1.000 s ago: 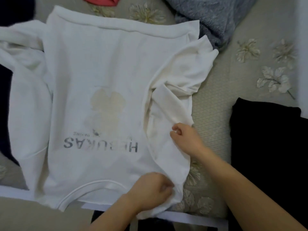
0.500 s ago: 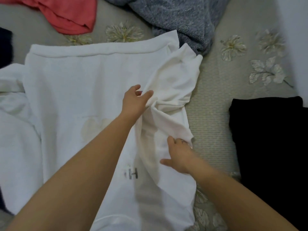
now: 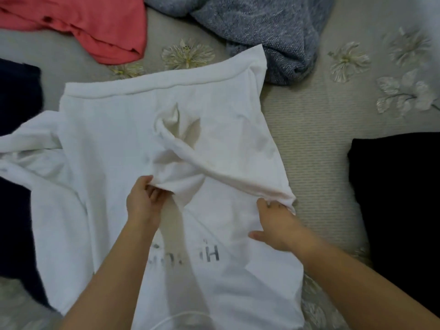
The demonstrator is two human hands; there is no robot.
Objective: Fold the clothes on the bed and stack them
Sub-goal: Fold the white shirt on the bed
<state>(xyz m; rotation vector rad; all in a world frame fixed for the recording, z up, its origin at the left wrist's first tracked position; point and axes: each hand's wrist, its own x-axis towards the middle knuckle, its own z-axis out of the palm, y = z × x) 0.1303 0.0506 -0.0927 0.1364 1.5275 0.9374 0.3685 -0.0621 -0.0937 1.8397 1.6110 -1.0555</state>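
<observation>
1. Surface: bed cover, beige, ribbed, w/ embroidered flowers.
2. Around: red garment upper left; grey knit top centre, touching the shirt's upper right corner; black garment right edge, apart; dark cloth left edge.
3. Task item: white sweatshirt, centre frame, spread flat, one sleeve drawn across its middle.
4. Left hand pinches sleeve end, fingers curled. Right hand grips sleeve fold at shirt's right edge, thumb out.

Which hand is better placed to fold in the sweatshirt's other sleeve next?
Probably left. The left hand grips cloth at the middle of the sweatshirt, nearer the spread-out sleeve; the right hand pinches the fold at the opposite edge.
</observation>
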